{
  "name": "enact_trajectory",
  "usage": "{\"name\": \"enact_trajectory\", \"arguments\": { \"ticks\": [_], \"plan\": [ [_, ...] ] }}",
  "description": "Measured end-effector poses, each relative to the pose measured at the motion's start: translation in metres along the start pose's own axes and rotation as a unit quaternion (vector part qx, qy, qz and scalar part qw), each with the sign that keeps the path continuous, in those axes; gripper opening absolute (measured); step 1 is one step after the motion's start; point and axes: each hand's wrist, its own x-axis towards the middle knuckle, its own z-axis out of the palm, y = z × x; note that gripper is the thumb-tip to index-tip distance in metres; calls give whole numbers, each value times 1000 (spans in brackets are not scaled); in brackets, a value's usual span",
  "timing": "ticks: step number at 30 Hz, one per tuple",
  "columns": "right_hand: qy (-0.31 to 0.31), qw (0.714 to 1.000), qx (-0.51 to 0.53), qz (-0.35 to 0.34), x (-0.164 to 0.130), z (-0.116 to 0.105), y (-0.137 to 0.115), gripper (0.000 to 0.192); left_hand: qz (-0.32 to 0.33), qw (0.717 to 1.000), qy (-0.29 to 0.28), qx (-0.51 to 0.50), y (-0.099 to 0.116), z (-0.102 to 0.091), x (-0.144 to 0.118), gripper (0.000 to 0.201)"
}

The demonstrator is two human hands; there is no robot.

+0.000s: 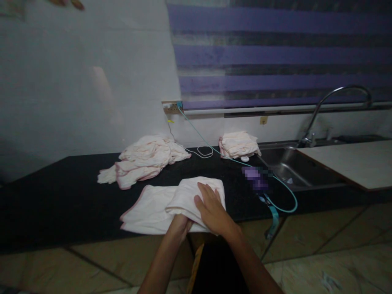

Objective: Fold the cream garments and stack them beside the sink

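Observation:
A white cloth (150, 206) with pink edging lies along the front of the black counter, its right part folded over on itself. My right hand (211, 206) rests flat on top of the folded part, fingers stretched out and the thumb apart. Beneath the fold's lower edge is my left hand (183, 224), its fingers tucked under the cloth and hidden. Behind the cloth, to the left, sits a loose heap of similar white cloths (153, 151). A stack of folded cloths (239, 143) lies near the wall on the right.
A purple pixelated object (256, 178) with a turquoise cable (292, 196) and strap (273, 220) lies right of the cloth. Beyond it are a steel sink (294, 163), a curved faucet (318, 106) and a pale board (352, 159). A wall socket (171, 107) holds plugs.

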Motion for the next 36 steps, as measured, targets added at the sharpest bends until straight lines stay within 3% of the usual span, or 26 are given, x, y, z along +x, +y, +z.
{"name": "enact_trajectory", "arguments": {
  "ticks": [2, 5, 8, 10, 13, 15, 17, 20, 22, 25, 27, 29, 31, 36],
  "plan": [
    [-5, 999, -43, -13, -3, 2, 2, 72, -7, 998, 37, -42, 15, -9, -1, 62],
    [-18, 990, -131, -46, -8, 6, 4, 76, -74, 984, 105, -123, 45, -27, -3, 55],
    [-45, 976, -192, -94, -13, 7, 8, 82, -123, 970, 165, -125, 69, -47, -9, 45],
    [-69, 968, -211, -117, -11, 4, 14, 83, -76, 975, 190, -88, 80, -60, -13, 34],
    [-116, 955, -220, -160, 0, -13, 31, 82, 82, 965, 234, 84, 91, -79, -17, 37],
    [-167, 941, -210, -207, 14, -34, 44, 78, 183, 905, 214, 319, 99, -92, -19, 52],
    [-223, 927, -184, -239, 32, -59, 53, 65, 213, 794, 102, 560, 106, -103, -23, 60],
    [-247, 937, -163, -188, 56, -87, 51, 51, 152, 628, -111, 755, 105, -114, -35, 62],
    [-187, 954, -186, -144, 64, -85, 39, 49, 119, 559, -158, 805, 96, -114, -45, 72],
    [-24, 970, -222, -97, 58, -52, 20, 50, 122, 498, -147, 846, 77, -108, -59, 100],
    [16, 971, -229, -66, 50, -22, 15, 58, 135, 473, -156, 857, 70, -102, -68, 114],
    [-19, 973, -222, -65, 45, -2, 20, 64, 148, 450, -186, 861, 68, -99, -74, 115],
    [-74, 968, -206, -122, 47, 0, 31, 64, 144, 423, -218, 868, 72, -100, -79, 112],
    [-183, 922, -191, -282, 81, -38, 65, 62, 144, 346, -239, 896, 81, -101, -83, 121]
  ]
}}
